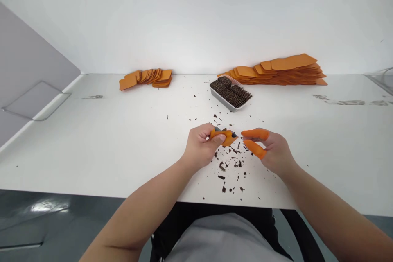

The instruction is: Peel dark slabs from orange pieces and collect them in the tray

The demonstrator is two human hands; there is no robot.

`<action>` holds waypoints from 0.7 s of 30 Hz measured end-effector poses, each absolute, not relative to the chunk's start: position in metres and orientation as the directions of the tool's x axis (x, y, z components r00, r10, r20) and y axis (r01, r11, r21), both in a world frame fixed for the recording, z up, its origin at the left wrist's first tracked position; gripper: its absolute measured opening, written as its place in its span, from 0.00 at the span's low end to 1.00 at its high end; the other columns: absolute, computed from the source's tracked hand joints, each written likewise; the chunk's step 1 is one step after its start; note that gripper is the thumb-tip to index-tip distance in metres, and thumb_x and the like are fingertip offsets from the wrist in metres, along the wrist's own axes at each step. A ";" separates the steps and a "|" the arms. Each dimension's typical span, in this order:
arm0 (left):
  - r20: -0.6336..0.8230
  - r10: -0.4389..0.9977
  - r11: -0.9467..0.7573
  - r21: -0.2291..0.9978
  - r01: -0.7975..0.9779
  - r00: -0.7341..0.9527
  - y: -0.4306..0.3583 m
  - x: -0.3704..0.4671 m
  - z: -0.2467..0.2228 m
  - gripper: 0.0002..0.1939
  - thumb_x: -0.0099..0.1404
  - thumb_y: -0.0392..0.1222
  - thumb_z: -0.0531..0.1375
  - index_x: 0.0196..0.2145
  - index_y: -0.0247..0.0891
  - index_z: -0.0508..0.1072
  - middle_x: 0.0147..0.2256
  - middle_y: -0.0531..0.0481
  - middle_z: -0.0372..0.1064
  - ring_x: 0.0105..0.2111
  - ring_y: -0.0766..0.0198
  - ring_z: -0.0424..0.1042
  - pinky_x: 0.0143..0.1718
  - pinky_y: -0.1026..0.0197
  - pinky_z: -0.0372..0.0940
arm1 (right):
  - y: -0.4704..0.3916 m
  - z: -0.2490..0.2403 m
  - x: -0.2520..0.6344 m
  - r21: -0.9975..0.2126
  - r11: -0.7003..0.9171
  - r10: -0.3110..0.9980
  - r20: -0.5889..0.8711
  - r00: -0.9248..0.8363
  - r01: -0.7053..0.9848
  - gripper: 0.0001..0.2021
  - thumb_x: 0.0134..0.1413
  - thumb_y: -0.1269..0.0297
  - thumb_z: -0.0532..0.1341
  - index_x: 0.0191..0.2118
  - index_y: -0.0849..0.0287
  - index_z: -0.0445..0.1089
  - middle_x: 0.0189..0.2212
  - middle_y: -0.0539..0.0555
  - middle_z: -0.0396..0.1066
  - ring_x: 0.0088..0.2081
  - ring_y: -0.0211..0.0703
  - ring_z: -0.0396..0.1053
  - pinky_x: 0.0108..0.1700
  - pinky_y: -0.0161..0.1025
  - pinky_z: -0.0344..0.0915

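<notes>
My left hand [201, 143] is closed on a folded orange leather-like piece [229, 139], with the thumb pressed on its near side. Dark grey bits show along the upper edge of the piece; I cannot tell whether they are fingertip covers or something else. Just right of its pointed end is my right hand [272, 147], open, thumb and forefinger apart and both wearing orange finger covers. No held thing shows between these fingers. Dark brown flakes [221, 166] lie scattered on the white table under and around both hands.
Beyond my hands stands a clear plastic tub [222, 100] packed with thin dark brown pieces [235, 94]. A long stack of orange pieces [285, 71] leans by the wall at back right, a smaller stack [147, 77] at back left. Wire frames stand at both sides.
</notes>
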State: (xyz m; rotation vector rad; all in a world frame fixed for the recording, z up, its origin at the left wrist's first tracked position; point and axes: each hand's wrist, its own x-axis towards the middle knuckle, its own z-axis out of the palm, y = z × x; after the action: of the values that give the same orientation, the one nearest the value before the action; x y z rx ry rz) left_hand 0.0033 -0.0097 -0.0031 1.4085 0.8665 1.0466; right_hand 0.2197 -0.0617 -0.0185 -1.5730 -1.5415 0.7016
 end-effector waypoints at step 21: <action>0.369 0.774 -0.505 0.850 0.150 0.514 -0.021 0.008 -0.005 0.15 0.60 0.38 0.59 0.19 0.38 0.58 0.21 0.53 0.59 0.24 0.65 0.59 0.27 0.63 0.54 | 0.019 0.019 0.282 -0.324 0.177 0.869 0.496 0.008 0.929 0.17 0.56 0.50 0.59 0.47 0.53 0.73 0.47 0.56 0.71 0.48 0.54 0.69 0.53 0.53 0.67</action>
State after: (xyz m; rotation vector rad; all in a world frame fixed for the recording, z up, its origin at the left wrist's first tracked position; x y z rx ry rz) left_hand 0.0075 -0.0214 -0.0046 1.9588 0.7558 0.9931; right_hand 0.2818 0.0195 0.0193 -1.6915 -1.8581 -0.1304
